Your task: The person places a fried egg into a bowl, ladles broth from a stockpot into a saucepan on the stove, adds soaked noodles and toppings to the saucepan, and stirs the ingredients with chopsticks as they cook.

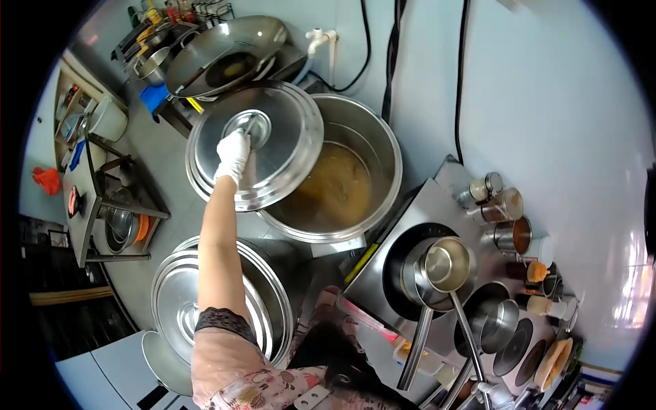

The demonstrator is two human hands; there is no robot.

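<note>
Left hand (234, 152): mine, white-gloved; fingers closed round the lid's handle.
Lid (290, 154): round, steel, over the left part of the large pot (391, 157) and well past its left rim; outer face turned up toward me; being circular, no long axis; contact with the rim, cannot tell.
Pot contents: brownish liquid (345, 195), uncovered at the right.
Right hand (497, 395): mine, gloved, at the lower edge, beside the ladle's handle end; how tightly my fingers close, cannot tell.
Ladle (448, 265): bowl over a saucepan (408, 277); long axis slanting from the bowl, away from me, to the handle end near me.
</note>
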